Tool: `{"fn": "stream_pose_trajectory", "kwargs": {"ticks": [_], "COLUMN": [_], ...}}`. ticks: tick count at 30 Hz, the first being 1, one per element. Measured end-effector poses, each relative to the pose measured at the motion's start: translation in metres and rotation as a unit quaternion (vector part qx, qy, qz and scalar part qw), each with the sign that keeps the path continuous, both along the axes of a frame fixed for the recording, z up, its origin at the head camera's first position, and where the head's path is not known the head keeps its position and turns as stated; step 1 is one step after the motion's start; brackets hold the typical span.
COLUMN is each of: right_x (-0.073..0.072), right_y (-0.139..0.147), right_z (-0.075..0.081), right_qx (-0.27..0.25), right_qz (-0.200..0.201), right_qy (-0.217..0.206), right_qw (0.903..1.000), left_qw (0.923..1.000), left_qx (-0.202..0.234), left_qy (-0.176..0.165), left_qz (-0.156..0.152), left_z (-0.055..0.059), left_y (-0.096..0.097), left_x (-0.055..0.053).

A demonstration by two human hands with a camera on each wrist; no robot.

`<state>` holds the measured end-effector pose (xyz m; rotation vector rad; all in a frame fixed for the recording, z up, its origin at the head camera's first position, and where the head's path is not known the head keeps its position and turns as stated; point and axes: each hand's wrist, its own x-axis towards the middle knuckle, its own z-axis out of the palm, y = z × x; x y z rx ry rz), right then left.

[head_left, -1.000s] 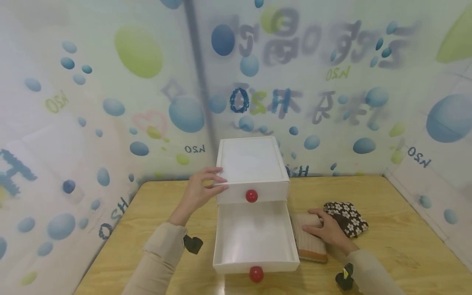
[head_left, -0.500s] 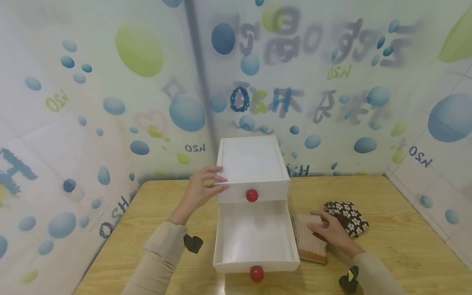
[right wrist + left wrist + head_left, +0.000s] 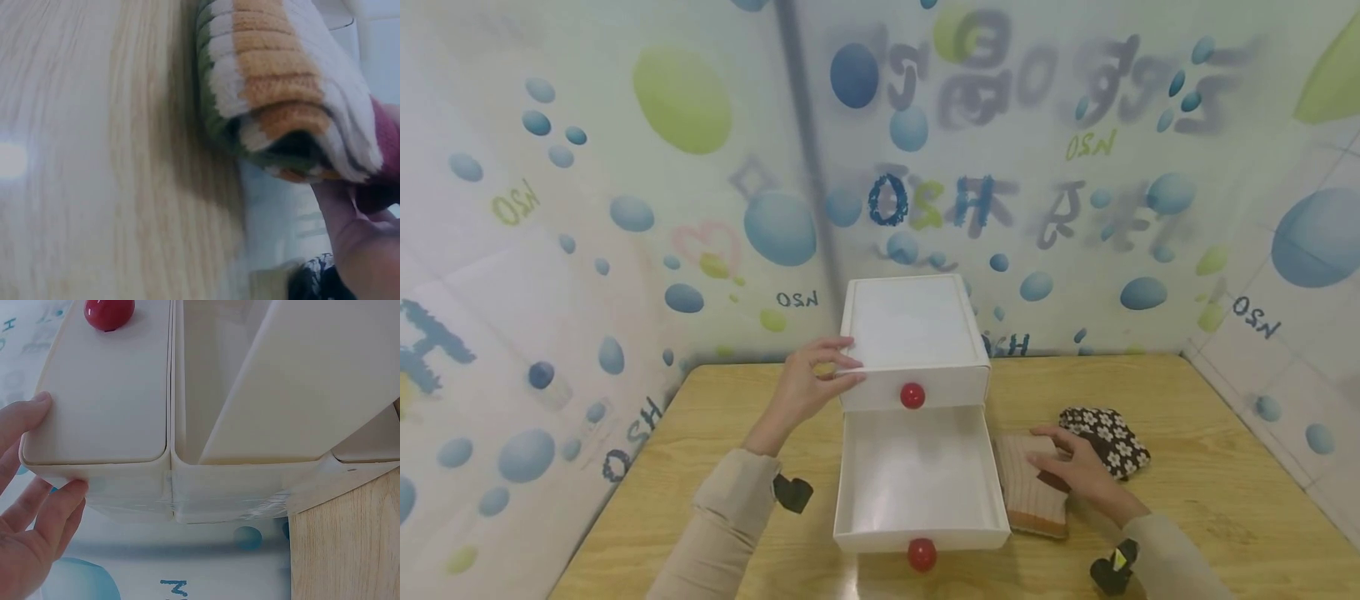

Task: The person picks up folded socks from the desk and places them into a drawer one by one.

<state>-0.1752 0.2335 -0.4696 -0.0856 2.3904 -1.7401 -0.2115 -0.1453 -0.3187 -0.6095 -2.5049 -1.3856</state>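
A white two-drawer unit (image 3: 917,321) stands mid-table, its lower drawer (image 3: 917,475) pulled out and its upper drawer closed. My left hand (image 3: 801,385) holds the unit's upper left front corner, thumb on the front face and fingers on the side and top edge. Right of the drawer lies a folded ribbed knit piece (image 3: 1026,492), cream with an orange band; green and maroon parts show in the right wrist view. My right hand (image 3: 1090,475) grips its right edge, the thumb (image 3: 334,206) at the fold. Some fingertips are hidden.
A dark pouch-like cloth with white flowers (image 3: 1108,437) lies just behind my right hand. Red ball knobs (image 3: 922,554) stick out from both drawer fronts. The wooden table (image 3: 1210,517) ends at a patterned wall covering (image 3: 1045,208) behind and at both sides.
My right hand has shifted slightly to the right on the knit piece, and a dark red part now shows beneath its fingers. The left hand and the drawers have stayed put.
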Motion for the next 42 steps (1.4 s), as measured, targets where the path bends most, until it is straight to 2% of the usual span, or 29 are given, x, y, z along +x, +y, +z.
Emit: {"fn": "stream_pose_trajectory", "kwargs": {"ticks": [7,10,14,18,21,24,29,42], "right_x": [0.004,0.003,0.003,0.004,0.005,0.005,0.008,0.014], "right_y": [0.0,0.002,0.006,0.01,0.012,0.014,0.016,0.005], "right_z": [0.01,0.015,0.023,0.036,0.047,0.059,0.075,0.11], "right_qx": [-0.039,0.001,0.024,-0.018,-0.021,0.005,0.021,-0.034], "right_qz": [0.005,0.006,0.006,0.016,0.021,0.021,0.028,0.066], "right_qy": [-0.011,0.016,0.023,0.0,0.003,0.02,0.039,0.032], "right_qw": [0.9992,0.9999,0.9994,0.9997,0.9996,0.9996,0.9986,0.9967], "left_qw": [0.9999,0.9999,0.9998,0.9997,0.9997,0.9997,0.9998,0.9998], "left_qx": [-0.008,-0.01,-0.014,-0.012,-0.011,-0.012,-0.012,-0.016], "left_qy": [-0.009,-0.012,-0.016,-0.019,-0.023,-0.021,-0.016,-0.014], "left_qz": [0.0,0.0,0.0,0.0,0.0,0.0,-0.001,0.001], "left_z": [0.0,-0.001,0.0,0.001,0.001,0.001,0.001,0.0], "left_y": [-0.001,-0.002,-0.002,-0.002,-0.001,-0.001,-0.001,-0.001], "left_x": [0.0,-0.001,0.0,0.001,0.001,0.001,0.001,0.0]}}
